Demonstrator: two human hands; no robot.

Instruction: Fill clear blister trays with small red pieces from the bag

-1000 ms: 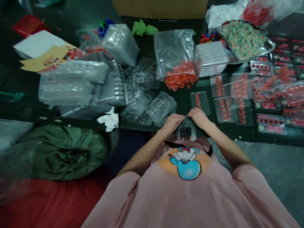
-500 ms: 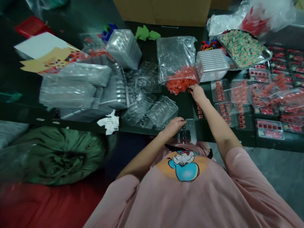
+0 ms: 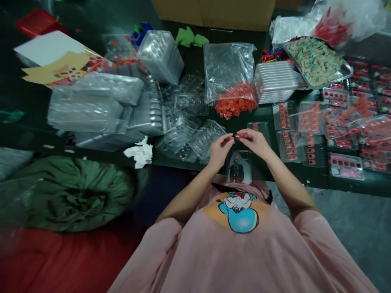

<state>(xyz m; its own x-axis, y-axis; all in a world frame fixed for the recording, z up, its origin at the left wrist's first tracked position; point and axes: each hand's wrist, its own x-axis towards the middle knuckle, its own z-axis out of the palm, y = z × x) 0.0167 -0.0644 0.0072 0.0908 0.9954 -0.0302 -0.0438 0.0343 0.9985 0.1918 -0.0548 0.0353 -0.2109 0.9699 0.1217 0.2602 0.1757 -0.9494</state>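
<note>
My hands face each other above the table's front edge, their fingertips close together. My right hand point(image 3: 255, 143) pinches a small red plastic piece point(image 3: 238, 136). Opposite it, my left hand point(image 3: 219, 152) has thumb and fingers drawn into a pinch; whatever they hold, if anything, is too small to make out. Below them a clear plastic blister tray point(image 3: 239, 173) lies at the edge, with a reddish piece in its top slot. Farther back, a heap of red plastic pieces point(image 3: 233, 106) spills from a clear bag point(image 3: 227, 67).
Loose clear trays point(image 3: 206, 140) lie left of my hands, beside tall tray stacks point(image 3: 85, 110). Filled trays point(image 3: 287, 144) spread to the right. A tray of green-and-beige pieces point(image 3: 320, 61) sits behind them. A white crumpled tissue point(image 3: 140, 152) lies near the edge.
My right hand has come back from the red heap toward my body with a red piece. My left hand has lifted off the blister tray and moved toward it.
</note>
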